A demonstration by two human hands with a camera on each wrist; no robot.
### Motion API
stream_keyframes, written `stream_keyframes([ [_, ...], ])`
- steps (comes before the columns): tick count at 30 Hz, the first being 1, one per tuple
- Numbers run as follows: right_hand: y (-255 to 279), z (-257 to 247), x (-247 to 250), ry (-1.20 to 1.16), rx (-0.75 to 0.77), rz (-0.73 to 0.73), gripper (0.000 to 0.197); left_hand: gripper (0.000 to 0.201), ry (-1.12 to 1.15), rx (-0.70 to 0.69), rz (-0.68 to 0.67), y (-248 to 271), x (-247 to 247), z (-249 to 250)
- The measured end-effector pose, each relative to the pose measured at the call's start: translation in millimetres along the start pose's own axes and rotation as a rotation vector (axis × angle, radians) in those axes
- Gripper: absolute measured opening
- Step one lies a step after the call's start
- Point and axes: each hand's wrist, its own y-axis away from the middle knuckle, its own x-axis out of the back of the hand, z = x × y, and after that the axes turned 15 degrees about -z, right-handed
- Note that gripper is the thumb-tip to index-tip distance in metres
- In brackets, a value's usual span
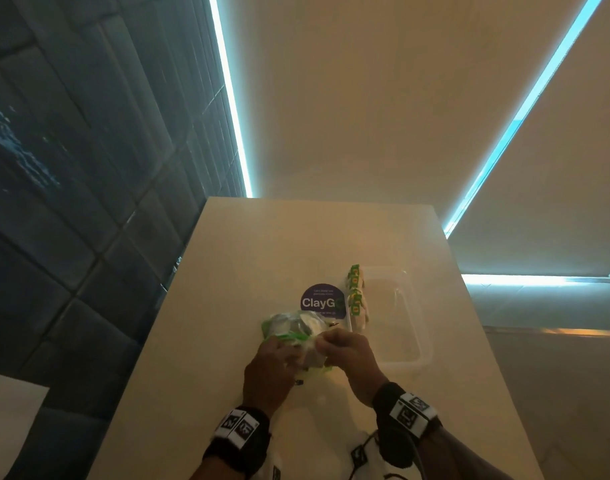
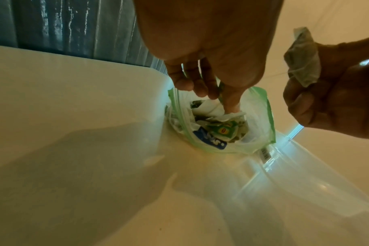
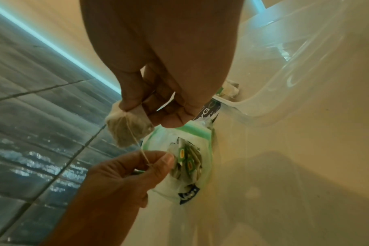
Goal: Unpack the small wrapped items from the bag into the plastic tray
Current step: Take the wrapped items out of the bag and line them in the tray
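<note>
Your fingers (image 3: pixel 135 101) on the right hand (image 3: pixel 158 55) are pinching the top of a tea bag (image 3: pixel 128 128), which hangs clear of the bag with its string (image 3: pixel 137 143) running down to your left hand (image 3: pixel 124 173). There the thumb and forefinger are curled over the string and over the green zip edge of the bag (image 3: pixel 190 168); in the left wrist view those fingers (image 2: pixel 232 99) dip into the bag's mouth and hold it open. So both hands are closed on something: the right on the tea bag, the left on the bag and, it appears, the string.

The bag stands on the surface (image 1: pixel 227 271) in front of you, with more green-labelled wrapped items (image 2: pixel 219 131) inside it. The plastic tray (image 1: pixel 424 344) sits just to the right of the bag, and a few items (image 1: pixel 355 299) already lie along its left wall. A round purple sticker (image 1: pixel 319 299) lies on the surface beyond the bag.

You look to be mid-transfer: one item is lifted out but not yet carried across, and the task seems only early on, with most of the contents left in the bag.

Next you will probably need to free the string from the left fingers, or its tag may drag others out. Then swing the right hand over the tray's rim and loosen the pinch low inside. Keep the left hand steady on the bag's mouth for the following reach.
</note>
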Motion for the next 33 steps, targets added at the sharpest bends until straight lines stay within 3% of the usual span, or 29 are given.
stream_keyframes([
  [5, -2, -5, 5, -0.183, -0.009, 0.051, 0.026, 0.002, 0.219, -0.011, 0.019, 0, 2, -1],
  [8, -4, -8, 6, -0.232, -0.013, 0.073, 0.029, 0.016, 0.325, -0.025, 0.039, 2, 6, 1],
  [15, -8, -10, 12, -0.307, -0.024, 0.107, 0.023, 0.029, 0.431, -0.043, -0.125, 8, 20, -8],
  [22, -9, -15, 16, -0.132, 0.010, 0.190, 0.020, 0.006, 0.368, -0.037, -0.136, 14, 43, -2],
  [28, -9, -21, 15, -0.139, 0.025, 0.182, 0.021, 0.014, 0.659, -0.087, -0.402, 22, 58, 23],
  [33, -9, -34, 12, -0.259, 0.069, 0.124, 0.029, 0.027, 0.742, -0.094, -0.495, 21, 55, 25],
])
